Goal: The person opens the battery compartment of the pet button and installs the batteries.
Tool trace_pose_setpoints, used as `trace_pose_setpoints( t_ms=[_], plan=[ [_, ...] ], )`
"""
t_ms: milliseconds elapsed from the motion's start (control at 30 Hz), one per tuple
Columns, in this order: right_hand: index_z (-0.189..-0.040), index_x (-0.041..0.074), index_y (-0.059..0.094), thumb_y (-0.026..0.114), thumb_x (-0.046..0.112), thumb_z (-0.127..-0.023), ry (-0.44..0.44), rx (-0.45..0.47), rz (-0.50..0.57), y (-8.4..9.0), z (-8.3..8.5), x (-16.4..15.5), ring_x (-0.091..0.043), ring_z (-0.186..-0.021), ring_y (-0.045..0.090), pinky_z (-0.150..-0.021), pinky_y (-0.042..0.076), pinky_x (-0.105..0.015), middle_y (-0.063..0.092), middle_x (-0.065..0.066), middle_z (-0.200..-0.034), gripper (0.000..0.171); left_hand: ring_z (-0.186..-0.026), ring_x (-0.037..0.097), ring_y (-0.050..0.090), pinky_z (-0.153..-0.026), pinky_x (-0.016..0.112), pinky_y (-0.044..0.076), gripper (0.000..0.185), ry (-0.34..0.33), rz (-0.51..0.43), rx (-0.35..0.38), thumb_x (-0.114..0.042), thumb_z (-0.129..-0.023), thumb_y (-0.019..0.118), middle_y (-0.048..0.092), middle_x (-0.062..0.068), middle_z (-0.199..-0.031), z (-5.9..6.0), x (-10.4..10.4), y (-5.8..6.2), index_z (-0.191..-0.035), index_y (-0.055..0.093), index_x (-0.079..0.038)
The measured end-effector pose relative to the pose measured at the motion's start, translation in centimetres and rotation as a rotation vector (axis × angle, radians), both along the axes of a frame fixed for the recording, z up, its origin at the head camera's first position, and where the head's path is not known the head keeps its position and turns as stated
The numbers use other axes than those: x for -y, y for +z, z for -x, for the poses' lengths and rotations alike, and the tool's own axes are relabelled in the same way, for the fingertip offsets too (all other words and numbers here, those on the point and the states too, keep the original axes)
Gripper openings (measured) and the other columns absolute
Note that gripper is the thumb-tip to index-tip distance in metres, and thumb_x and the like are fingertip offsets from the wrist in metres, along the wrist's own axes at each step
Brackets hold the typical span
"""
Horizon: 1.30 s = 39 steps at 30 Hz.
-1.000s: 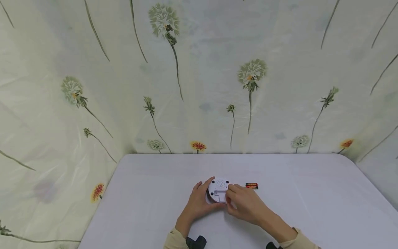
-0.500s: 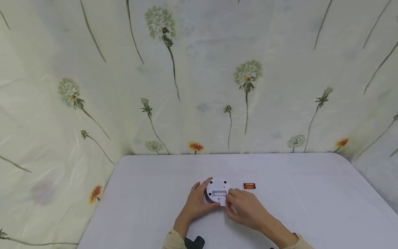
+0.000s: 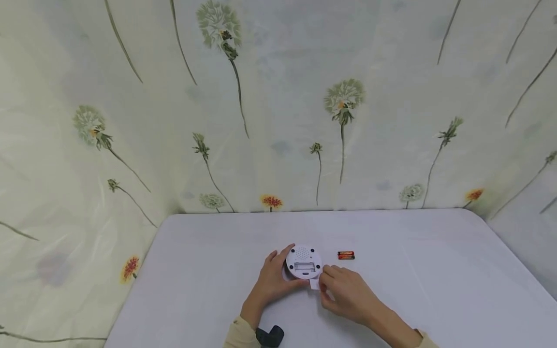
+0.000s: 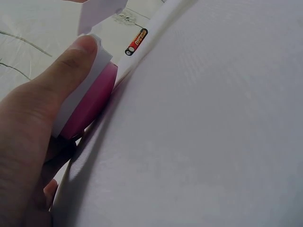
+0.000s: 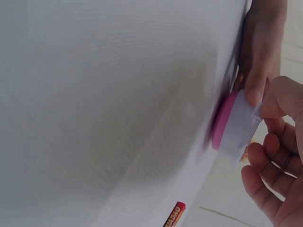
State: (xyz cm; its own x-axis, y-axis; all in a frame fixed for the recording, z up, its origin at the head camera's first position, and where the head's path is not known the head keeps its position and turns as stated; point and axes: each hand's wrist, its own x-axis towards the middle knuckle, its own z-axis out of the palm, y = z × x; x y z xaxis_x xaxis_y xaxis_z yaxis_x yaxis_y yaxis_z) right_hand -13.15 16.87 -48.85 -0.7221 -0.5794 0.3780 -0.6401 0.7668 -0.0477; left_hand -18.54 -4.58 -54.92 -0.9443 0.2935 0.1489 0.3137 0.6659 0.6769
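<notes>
A round white device (image 3: 303, 253) with a speaker grille and several dark feet lies face down. Its battery compartment (image 3: 304, 266) is uncovered, with no battery visible inside. My left hand (image 3: 273, 280) grips the device by its left side, thumb at the near edge. The left wrist view shows the device's pink lower part (image 4: 92, 104). Just off the near edge, my right hand (image 3: 348, 292) pinches a small white battery cover (image 3: 314, 284) between thumb and finger. In the left wrist view the cover (image 4: 98, 15) stands apart from the device.
Red and black batteries (image 3: 346, 255) lie side by side on the white-covered table (image 3: 217, 251), right of the device. Behind the table hangs a flower-patterned sheet (image 3: 278, 106). A black strap piece (image 3: 271, 336) sits at the left wrist.
The battery cover has slid off the compartment toward the near edge in my right hand, baring the compartment. My left hand keeps its hold on the device. The head view has shifted slightly.
</notes>
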Motion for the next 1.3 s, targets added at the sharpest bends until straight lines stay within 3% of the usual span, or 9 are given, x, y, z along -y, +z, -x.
trace_pose_setpoints(
  t_ms=[100,700,967,1167,1300],
  plan=[
    [-0.073,0.025,0.055,0.072,0.024,-0.071,-0.005,0.033,-0.004,0.1,-0.2,-0.1,0.001,-0.064,0.036,-0.055,0.037,-0.014,0.041,0.017,-0.074,0.018,-0.134,0.041,0.036,-0.106,0.056,0.037,0.098,0.012,-0.006,0.015,-0.071,-0.063,0.071,0.050,-0.002,-0.142,0.0,0.0,0.1,-0.145,0.035,-0.031],
    [-0.069,0.024,0.053,0.071,0.018,-0.067,0.014,0.026,0.026,-0.9,-1.6,-0.6,0.002,-0.061,0.034,-0.052,0.035,-0.014,0.035,0.018,-0.068,0.019,-0.135,0.039,0.036,-0.109,0.054,0.035,0.100,0.008,0.006,0.005,-0.072,-0.063,0.070,0.049,-0.001,-0.143,0.0,-0.1,0.4,-0.146,0.035,-0.028],
    [-0.069,0.022,0.055,0.070,0.018,-0.071,0.030,0.091,-0.039,-1.7,-2.4,-0.2,-0.002,-0.061,0.035,-0.051,0.035,-0.015,0.037,0.014,-0.068,0.015,-0.136,0.038,0.035,-0.110,0.052,0.034,0.101,-0.001,0.002,0.020,-0.074,-0.062,0.069,0.048,-0.004,-0.144,-0.2,0.0,0.0,-0.146,0.034,-0.029],
    [-0.067,0.023,0.052,0.069,0.015,-0.067,0.058,0.035,-0.014,-2.4,-2.5,0.1,-0.001,-0.060,0.035,-0.050,0.032,-0.013,0.036,0.015,-0.067,0.019,-0.137,0.038,0.034,-0.110,0.053,0.033,0.101,0.003,-0.014,0.035,-0.075,-0.062,0.068,0.048,-0.004,-0.144,-0.2,0.0,0.1,-0.146,0.033,-0.031],
    [-0.067,0.024,0.052,0.069,0.016,-0.067,0.053,0.046,-0.021,-2.3,-2.3,0.2,-0.001,-0.060,0.037,-0.049,0.031,-0.014,0.037,0.016,-0.067,0.019,-0.137,0.037,0.034,-0.111,0.053,0.033,0.101,0.007,-0.007,0.033,-0.075,-0.062,0.067,0.048,-0.004,-0.144,0.0,0.0,0.0,-0.146,0.032,-0.031]
  ],
)
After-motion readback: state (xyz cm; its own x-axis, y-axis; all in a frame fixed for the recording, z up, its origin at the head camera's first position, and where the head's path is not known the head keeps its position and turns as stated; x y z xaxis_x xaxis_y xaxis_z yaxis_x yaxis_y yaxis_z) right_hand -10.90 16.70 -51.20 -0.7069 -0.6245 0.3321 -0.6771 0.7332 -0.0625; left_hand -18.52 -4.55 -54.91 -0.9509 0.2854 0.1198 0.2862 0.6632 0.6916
